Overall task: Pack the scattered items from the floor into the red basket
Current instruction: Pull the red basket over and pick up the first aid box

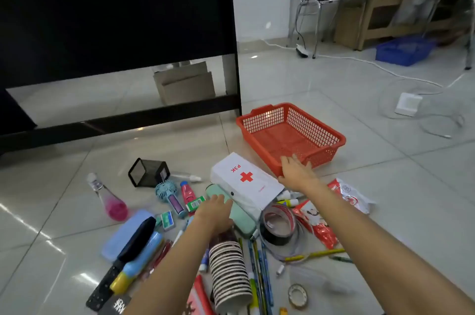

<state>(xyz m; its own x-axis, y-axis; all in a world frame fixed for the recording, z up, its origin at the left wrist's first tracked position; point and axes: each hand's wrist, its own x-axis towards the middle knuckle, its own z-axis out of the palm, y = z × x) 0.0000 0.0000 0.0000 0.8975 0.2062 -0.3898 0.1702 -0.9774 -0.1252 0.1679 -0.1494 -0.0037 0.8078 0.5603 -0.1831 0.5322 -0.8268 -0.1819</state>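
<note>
The red basket [293, 132] stands empty on the tiled floor, right of centre. My right hand [297, 172] reaches to its near rim with fingers spread and straight, touching the edge. A white first-aid box [241, 181] with a red cross lies just left of that hand. My left hand [214, 212] lies flat on a mint-green case [243, 222] beside the box. Around them lie a stack of paper cups [228, 271], tape rolls [277, 224], pens [259, 258], a small blue fan [167, 192], a pink bottle [113, 203] and red snack packets [318, 224].
A black mesh pen holder [149, 172] lies on its side at the back left. A black table frame [123, 119] stands behind the pile. A white power adapter with cable [408, 103] lies at the right, and a blue basket [404, 51] sits far back.
</note>
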